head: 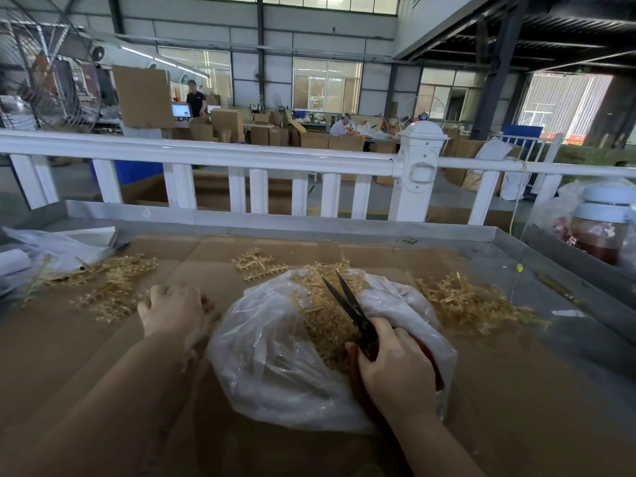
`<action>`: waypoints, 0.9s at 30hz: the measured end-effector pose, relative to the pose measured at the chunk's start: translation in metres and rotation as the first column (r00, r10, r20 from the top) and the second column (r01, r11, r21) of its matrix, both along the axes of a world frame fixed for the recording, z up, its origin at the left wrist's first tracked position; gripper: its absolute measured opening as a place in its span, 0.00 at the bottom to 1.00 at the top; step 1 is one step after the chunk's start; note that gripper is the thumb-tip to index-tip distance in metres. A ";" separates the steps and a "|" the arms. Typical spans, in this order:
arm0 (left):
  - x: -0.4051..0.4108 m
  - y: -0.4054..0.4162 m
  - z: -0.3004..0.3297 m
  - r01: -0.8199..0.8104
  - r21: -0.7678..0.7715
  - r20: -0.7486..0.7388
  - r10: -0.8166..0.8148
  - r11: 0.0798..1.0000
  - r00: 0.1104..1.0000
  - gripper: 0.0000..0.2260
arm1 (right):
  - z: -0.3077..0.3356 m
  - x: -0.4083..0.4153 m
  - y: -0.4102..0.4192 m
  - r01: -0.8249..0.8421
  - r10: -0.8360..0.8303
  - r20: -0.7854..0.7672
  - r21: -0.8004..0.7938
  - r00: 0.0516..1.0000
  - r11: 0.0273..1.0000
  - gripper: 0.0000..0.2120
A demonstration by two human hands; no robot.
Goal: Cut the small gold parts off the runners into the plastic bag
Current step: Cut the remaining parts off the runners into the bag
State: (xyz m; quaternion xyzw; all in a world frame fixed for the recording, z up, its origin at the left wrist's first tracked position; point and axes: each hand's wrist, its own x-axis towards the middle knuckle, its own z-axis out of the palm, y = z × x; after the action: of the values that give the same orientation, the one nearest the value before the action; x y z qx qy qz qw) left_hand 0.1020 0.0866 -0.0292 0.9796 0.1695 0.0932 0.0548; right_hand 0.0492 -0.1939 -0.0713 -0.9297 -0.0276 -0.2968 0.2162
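Many small gold parts [330, 325] fill the open plastic bag [275, 366].

The clear plastic bag [275, 356] lies crumpled and open-mouthed on the cardboard sheet [103, 373], its hollow holding a heap of loose gold parts [327, 325]. Black scissors [347, 301] with red handles angle over that heap, blades parted. Gold runners [110, 287] lie piled left of the bag, more runners [468, 301] right of it, and a few [256, 263] just behind it.

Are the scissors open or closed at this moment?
Open. The scissors show two black blades splayed in a narrow V over the bag; the right hand grips the red handles.
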 end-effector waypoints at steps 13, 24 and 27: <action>-0.011 -0.075 0.046 0.253 -0.967 0.253 -0.021 -0.003 0.967 0.10 | 0.002 -0.001 0.001 0.005 -0.005 0.019 0.016 1.000 1.000 0.22; -0.023 -0.107 0.000 0.190 -0.981 0.179 -0.236 0.026 0.955 0.28 | -0.001 0.001 0.000 0.006 -0.009 0.053 0.055 0.999 0.998 0.18; -0.027 -0.106 -0.005 0.257 -0.926 0.156 -0.341 0.277 0.927 0.24 | -0.001 0.000 0.000 0.003 -0.007 0.062 0.059 0.998 0.998 0.18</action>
State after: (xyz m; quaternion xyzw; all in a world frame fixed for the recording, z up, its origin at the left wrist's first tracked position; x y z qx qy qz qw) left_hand 0.0748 -0.0194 -0.0343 0.7857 0.0073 -0.0685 0.6148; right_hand 0.0494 -0.1936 -0.0719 -0.9133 -0.0233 -0.3270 0.2417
